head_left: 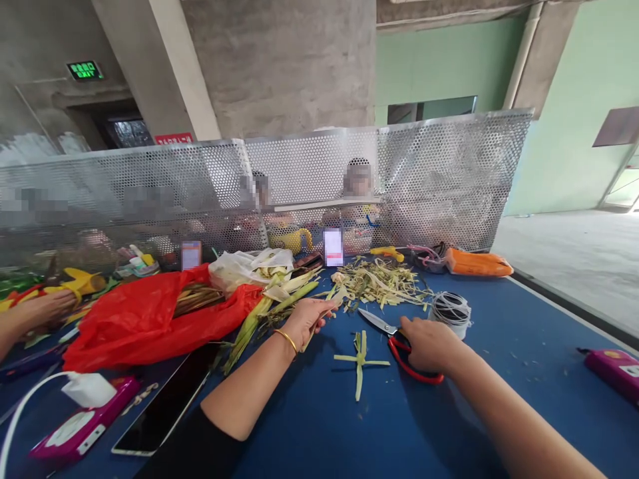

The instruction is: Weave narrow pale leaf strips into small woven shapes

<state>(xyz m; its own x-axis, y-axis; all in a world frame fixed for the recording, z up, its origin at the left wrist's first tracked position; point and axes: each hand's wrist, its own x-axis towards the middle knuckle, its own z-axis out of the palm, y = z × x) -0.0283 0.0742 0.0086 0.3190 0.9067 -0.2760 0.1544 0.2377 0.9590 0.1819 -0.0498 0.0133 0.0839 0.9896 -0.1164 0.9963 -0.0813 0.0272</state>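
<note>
My left hand (308, 320), with a gold bangle at the wrist, is closed on a pale corn husk strip (339, 297). My right hand (428, 343) grips red-handled scissors (382, 324), whose blades point up and left toward the husk strip. The scissors are near the blue table's surface; whether they touch it I cannot tell. Between and below my hands lies a cross-shaped piece of pale green strips (360, 360), knotted at its middle. Beyond my hands is a heap of shredded husk scraps (382, 279). Long green husks (294, 293) lie left of that heap.
A coil of grey wire (450, 311) stands right of the scissors. A red plastic bag (134, 313), a phone (167, 399) and a magenta power strip (84, 419) lie left. A perforated metal screen (314, 173) borders the far edge. Another person's hand (54, 307) is at far left.
</note>
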